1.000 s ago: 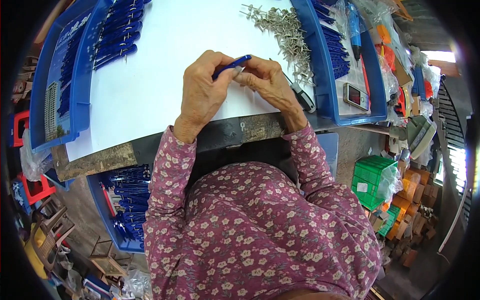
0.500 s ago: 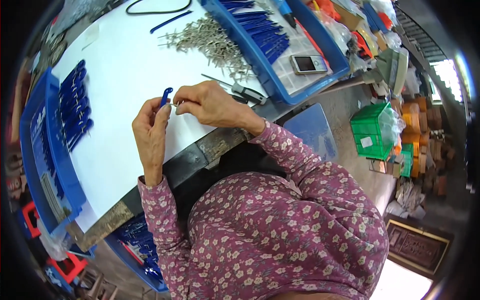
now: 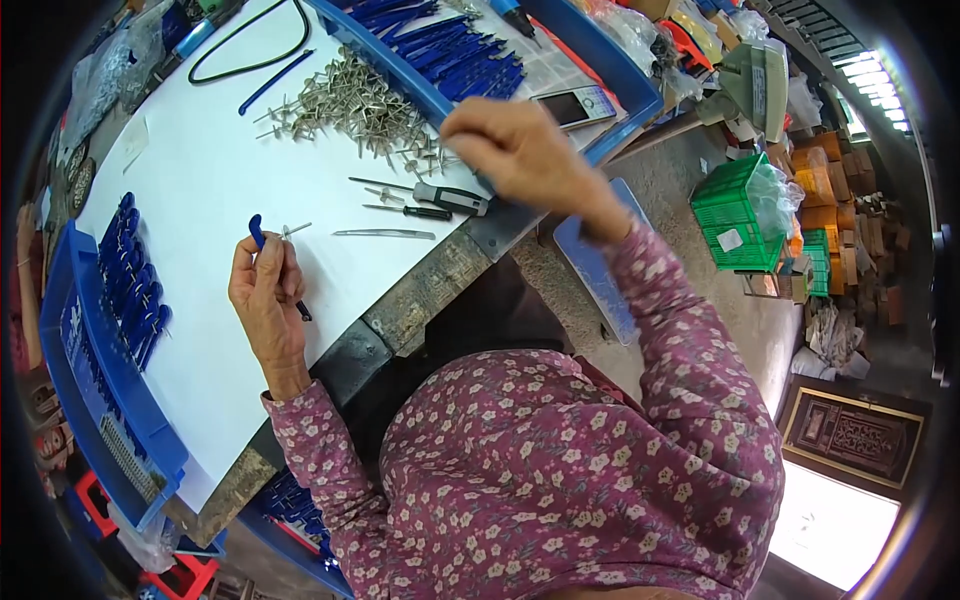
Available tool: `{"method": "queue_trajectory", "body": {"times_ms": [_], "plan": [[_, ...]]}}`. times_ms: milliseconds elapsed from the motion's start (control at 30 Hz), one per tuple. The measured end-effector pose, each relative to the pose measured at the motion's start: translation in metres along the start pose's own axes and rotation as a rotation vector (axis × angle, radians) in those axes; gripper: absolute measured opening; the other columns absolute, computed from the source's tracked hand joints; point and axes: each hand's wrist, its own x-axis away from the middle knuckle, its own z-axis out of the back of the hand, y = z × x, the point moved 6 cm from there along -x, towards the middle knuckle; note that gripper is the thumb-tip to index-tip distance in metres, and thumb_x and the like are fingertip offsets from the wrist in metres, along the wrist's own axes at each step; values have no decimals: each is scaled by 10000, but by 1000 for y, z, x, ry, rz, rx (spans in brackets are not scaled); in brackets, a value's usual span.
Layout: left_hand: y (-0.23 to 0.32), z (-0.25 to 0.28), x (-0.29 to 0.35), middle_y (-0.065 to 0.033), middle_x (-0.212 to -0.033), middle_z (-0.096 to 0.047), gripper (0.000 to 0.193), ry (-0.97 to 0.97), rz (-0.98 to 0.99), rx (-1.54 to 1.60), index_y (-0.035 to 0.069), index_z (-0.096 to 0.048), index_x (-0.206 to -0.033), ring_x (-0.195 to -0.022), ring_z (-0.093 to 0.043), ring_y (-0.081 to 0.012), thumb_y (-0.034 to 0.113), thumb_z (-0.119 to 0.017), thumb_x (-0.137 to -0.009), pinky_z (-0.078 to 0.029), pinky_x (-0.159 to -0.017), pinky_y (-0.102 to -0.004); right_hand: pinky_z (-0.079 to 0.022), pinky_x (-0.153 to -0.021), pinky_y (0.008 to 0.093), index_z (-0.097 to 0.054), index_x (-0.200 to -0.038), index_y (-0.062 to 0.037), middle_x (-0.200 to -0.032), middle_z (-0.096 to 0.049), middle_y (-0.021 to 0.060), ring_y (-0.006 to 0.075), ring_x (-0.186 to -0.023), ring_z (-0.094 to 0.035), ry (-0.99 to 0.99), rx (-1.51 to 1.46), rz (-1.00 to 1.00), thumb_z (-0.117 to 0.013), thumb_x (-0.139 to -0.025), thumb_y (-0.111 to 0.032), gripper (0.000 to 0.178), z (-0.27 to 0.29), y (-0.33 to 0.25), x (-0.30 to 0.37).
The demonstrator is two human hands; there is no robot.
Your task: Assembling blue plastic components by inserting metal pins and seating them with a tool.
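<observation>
My left hand [image 3: 265,290] is closed round a long blue plastic piece [image 3: 256,228], whose curved tip sticks up above the fingers. A small metal pin with a crosspiece [image 3: 295,230] stands out beside that tip. My right hand [image 3: 530,155] is in the air near the right blue tray's [image 3: 420,90] edge, smeared by motion, and its fingers cannot be read. On the white tabletop [image 3: 210,180] between the hands lie a grey-handled screwdriver [image 3: 450,198], a black-handled one [image 3: 425,212] and a thin silvery strip [image 3: 385,234]. Beyond them is a heap of metal pins [image 3: 350,112].
Blue plastic pieces [image 3: 455,55] and a mobile phone [image 3: 578,107] lie in the right tray. More blue pieces [image 3: 130,275] are stacked by the left blue tray [image 3: 135,390]. A black cord loop [image 3: 250,65] lies at the back. A green crate [image 3: 735,220] stands right of the table.
My right hand has left my left hand and swung right and up toward the tray. My left hand has shifted left with the blue piece. The view has shifted slightly.
</observation>
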Motion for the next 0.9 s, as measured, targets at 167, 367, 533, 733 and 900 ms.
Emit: {"method": "queue_trajectory", "body": {"times_ms": [167, 367, 533, 733, 900], "plan": [[-4, 0, -2, -6, -668, -495, 118, -16, 19, 91, 38, -534, -944, -485, -371, -27, 130, -536, -870, -257, -424, -161, -455, -643, 380, -597, -807, -31, -745, -601, 127, 301, -721, -588, -167, 525, -44, -524, -740, -95, 118, 20, 109, -3], [-8, 8, -3, -32, -697, -495, 182, -29, -11, 75, 7, -508, -1032, -474, -390, -49, 128, -483, -898, -297, -419, -171, -426, -710, 380, -564, -899, -41, -887, -552, 83, 287, -840, -543, -304, 651, 34, -560, -704, -23, 196, 11, 123, -6], [-5, 6, -5, -59, -714, -503, 165, -93, -46, 316, 10, -484, -1036, -519, -405, -68, 111, -448, -911, -315, -459, -175, -425, -715, 375, -534, -866, -29, -852, -529, 80, 287, -831, -536, -361, 612, 58, -572, -702, -17, 169, 15, 120, -5], [-6, 8, -8, -79, -743, -471, 154, -159, 16, 579, -3, -445, -1032, -557, -372, -87, 105, -400, -932, -331, -473, -192, -430, -702, 360, -525, -865, -38, -866, -511, 69, 275, -823, -534, -460, 594, 61, -570, -724, -36, 149, 14, 129, -1], [-5, 10, -6, -81, -740, -457, 163, -186, 17, 606, -11, -446, -1035, -560, -370, -89, 106, -385, -938, -333, -471, -195, -437, -703, 358, -521, -859, -43, -884, -504, 62, 256, -839, -534, -484, 629, 169, -575, -726, -53, 144, 14, 118, -2]]}}
